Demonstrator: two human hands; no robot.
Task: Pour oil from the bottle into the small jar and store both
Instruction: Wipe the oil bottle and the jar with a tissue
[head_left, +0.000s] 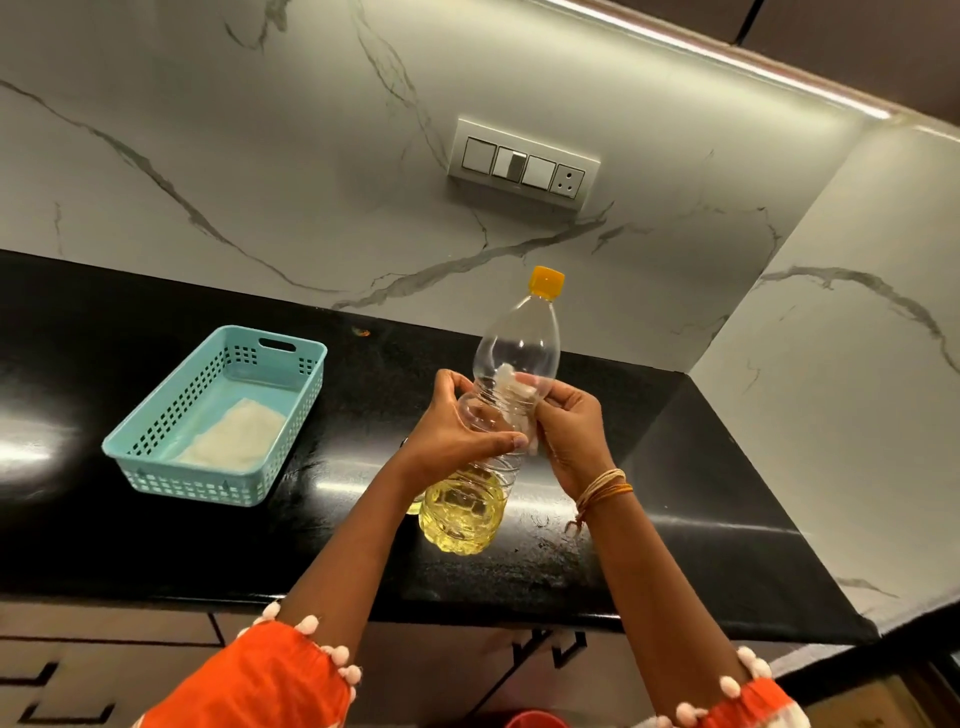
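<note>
Both the left hand (457, 431) and right hand (569, 426) grip the capped bottle (498, 415) mid-body; keep it upright and steady, carrying it left to the basket (156, 441).

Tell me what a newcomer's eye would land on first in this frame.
First, the bottle at centre, orange cap on and yellow oil in its bottom part, gripped by the left hand and right hand above the black counter. The right hand seems to press a white cloth against it. Next, the teal basket on the counter to the left, with something white lying inside.
</note>
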